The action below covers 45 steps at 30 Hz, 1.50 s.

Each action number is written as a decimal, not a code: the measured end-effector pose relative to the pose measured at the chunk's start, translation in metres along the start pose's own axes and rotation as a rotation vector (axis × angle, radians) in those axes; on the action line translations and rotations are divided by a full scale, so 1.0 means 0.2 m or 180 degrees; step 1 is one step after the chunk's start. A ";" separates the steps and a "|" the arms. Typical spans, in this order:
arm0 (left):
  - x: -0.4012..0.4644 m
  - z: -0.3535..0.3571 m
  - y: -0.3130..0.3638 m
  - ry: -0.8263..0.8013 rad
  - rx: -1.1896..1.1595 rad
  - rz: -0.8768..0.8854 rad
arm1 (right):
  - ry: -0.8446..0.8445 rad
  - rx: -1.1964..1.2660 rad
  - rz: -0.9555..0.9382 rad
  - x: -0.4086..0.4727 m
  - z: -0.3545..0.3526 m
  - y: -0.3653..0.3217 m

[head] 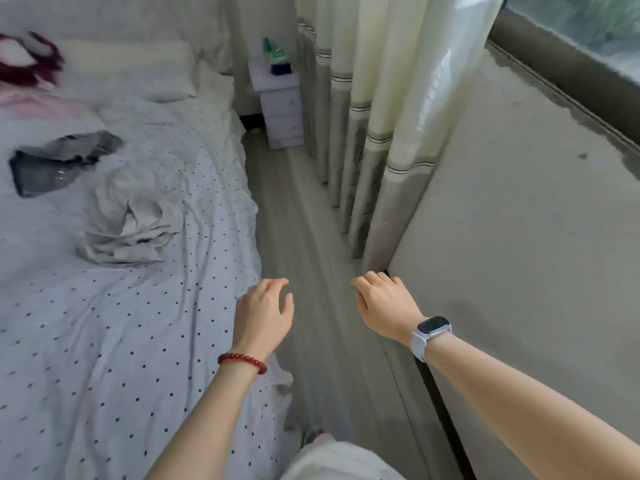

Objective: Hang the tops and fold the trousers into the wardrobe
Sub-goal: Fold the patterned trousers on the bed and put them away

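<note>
Both hands are out in front over the strip of wooden floor (311, 237) between the bed (104, 341) and the wall, and neither holds any clothing. The left hand (265, 315), with a red bead bracelet (242, 361) at the wrist, hangs with its fingers loosely spread just past the bed's right edge, touching nothing. The right hand (382, 304), with a white smartwatch (431, 332) on the wrist, has its fingers curled down at the near edge of the pale panel (519, 237) on the right; whether they hook that edge or only rest beside it cannot be told.

The clothes are on the bed, well apart from both hands. A crumpled pale grey garment (128, 225) lies toward the middle of the spotted sheet, a dark grey garment (59, 164) lies further up toward the left edge, and a dark red and white piece (24, 58) with something pink (31, 103) below it sits near the far left corner by the pillow (138, 71). Which are tops and which trousers is too unclear to say.

No wardrobe interior, hanger or folded stack shows here, so by the look of it most of the task is left: several items are loose and unfolded, and each needs picking up, hanging or folding, and putting away. A bedside cabinet (280, 105) and curtains (381, 133) stand beyond.
</note>
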<state>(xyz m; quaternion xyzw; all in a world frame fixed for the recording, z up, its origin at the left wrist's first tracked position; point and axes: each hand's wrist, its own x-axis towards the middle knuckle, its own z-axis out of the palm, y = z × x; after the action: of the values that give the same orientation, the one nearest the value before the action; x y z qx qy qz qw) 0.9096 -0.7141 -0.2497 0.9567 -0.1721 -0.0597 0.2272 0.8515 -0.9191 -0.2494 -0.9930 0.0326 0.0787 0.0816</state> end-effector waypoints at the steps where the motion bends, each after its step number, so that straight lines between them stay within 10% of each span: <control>1: 0.05 -0.06 -0.10 0.0110 0.0022 -0.0246 | -0.0047 0.0037 -0.0256 0.15 -0.02 -0.08; 17: 1.15 -0.44 -1.34 0.0961 -0.0349 -0.1722 | -0.0930 -0.0020 -0.1759 2.02 -0.11 -1.01; 31: 1.52 -0.26 -2.11 0.0033 -0.0189 -0.3865 | -0.2211 -0.1342 -0.4342 3.17 0.47 -1.94; 39: 1.60 -0.45 -2.09 0.1864 -0.0503 -0.3903 | -0.3200 -0.1571 -0.4722 3.38 0.67 -2.15; 45: 1.53 -0.45 -1.91 0.2111 -0.0902 -0.4186 | -0.3272 -0.1244 -0.4623 3.49 0.52 -2.11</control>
<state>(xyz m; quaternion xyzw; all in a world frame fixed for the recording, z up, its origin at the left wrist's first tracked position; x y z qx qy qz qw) 1.3281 -0.4651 -0.3549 0.7916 0.5219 0.0867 0.3057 1.5571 -0.5218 -0.3972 -0.6081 -0.6552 0.4450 -0.0542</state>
